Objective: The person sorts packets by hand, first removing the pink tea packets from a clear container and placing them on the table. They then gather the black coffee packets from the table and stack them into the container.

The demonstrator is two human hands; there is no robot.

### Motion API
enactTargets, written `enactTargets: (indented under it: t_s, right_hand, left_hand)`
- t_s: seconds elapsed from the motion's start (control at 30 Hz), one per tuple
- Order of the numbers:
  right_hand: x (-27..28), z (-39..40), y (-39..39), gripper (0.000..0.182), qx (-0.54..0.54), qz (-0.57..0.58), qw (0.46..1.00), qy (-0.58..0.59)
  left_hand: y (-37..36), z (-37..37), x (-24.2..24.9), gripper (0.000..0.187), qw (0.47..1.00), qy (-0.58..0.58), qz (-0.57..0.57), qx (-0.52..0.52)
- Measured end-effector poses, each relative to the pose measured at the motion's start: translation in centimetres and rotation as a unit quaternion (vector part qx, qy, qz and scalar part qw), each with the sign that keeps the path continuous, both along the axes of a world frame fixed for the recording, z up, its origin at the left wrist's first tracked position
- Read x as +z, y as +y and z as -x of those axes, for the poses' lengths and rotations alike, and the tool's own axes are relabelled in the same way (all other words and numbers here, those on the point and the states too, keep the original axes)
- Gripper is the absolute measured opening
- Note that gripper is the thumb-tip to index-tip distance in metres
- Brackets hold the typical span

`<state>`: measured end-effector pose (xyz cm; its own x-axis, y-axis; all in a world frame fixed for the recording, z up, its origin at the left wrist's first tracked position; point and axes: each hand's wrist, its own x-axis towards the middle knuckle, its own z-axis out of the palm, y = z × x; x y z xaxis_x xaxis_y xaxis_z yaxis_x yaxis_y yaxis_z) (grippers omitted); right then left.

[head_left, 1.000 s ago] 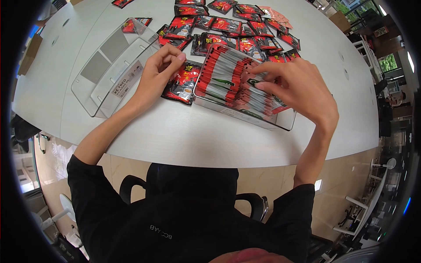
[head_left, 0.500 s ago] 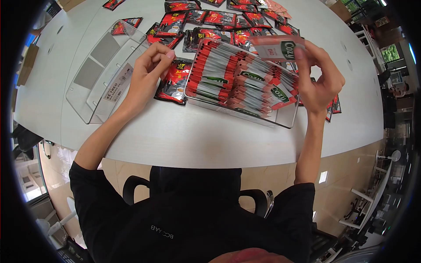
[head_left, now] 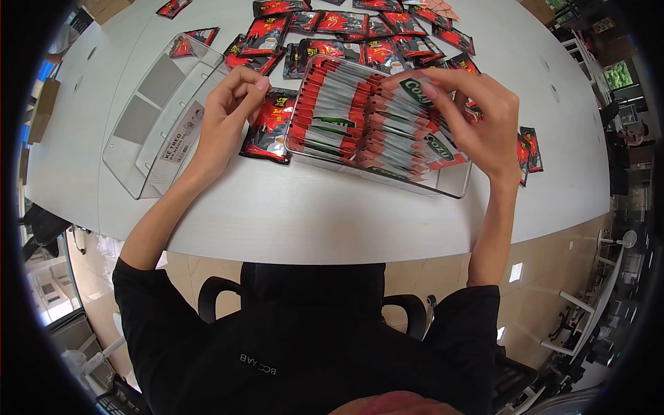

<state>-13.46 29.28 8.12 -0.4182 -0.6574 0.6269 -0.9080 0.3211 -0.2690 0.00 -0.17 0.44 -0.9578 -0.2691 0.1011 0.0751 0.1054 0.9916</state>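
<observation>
A clear plastic bin (head_left: 451,185) full of upright red and white Cozy tea sachets (head_left: 337,102) stands on the table. My right hand (head_left: 477,111) pinches one Cozy sachet (head_left: 417,92) above the bin's right half. My left hand (head_left: 232,114) is beside the bin's left side, thumb and fingers pressed together; whether anything small is between them is hidden. Under and beside its fingertips lies a red and black coffee packet (head_left: 274,131), next to the bin.
An empty clear container (head_left: 158,111) with a label lies left of my left hand. Several red and black packets (head_left: 342,23) are spread behind the bin on the white table (head_left: 332,228). A few more packets (head_left: 531,149) lie to the right.
My right hand has moved left and lower over the bin with the sachet, which is now tilted near the rows. My left hand has barely moved.
</observation>
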Motion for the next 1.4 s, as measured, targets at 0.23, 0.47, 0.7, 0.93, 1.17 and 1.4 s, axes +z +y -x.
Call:
enactTargets:
  t_s: [0.23, 0.47, 0.7, 0.93, 1.17, 1.4]
  right_hand:
    - [0.9, 0.2, 0.2, 0.013, -0.031, 0.028, 0.999, 0.033]
    - [0.1, -0.6, -0.8, 0.007, 0.000, -0.023, 0.998, 0.055]
    - [0.4, -1.1, -1.0, 0.005, -0.063, 0.013, 0.998, 0.023]
    - [-0.1, -1.2, -1.3, 0.007, -0.039, -0.029, 0.998, 0.042]
    - [0.2, -1.1, -1.5, 0.008, -0.028, -0.032, 0.998, 0.055]
    - [2.8, -0.1, 1.6, 0.013, -0.049, 0.026, 0.998, 0.001]
  left_hand:
    - [0.0, 0.1, 0.0, 0.017, 1.000, -0.004, 0.003, -0.001]
    - [0.1, 0.0, 0.0, 0.017, 1.000, 0.007, 0.000, 0.005]
    - [0.1, 0.1, -0.1, 0.017, 1.000, 0.007, 0.001, -0.004]
    - [0.2, 0.1, 0.1, 0.017, 1.000, 0.002, 0.000, -0.003]
    - [0.3, 0.0, 0.3, 0.018, 1.000, -0.002, 0.006, 0.001]
    - [0.4, 0.1, 0.1, 0.015, 1.000, 0.016, 0.003, 0.007]
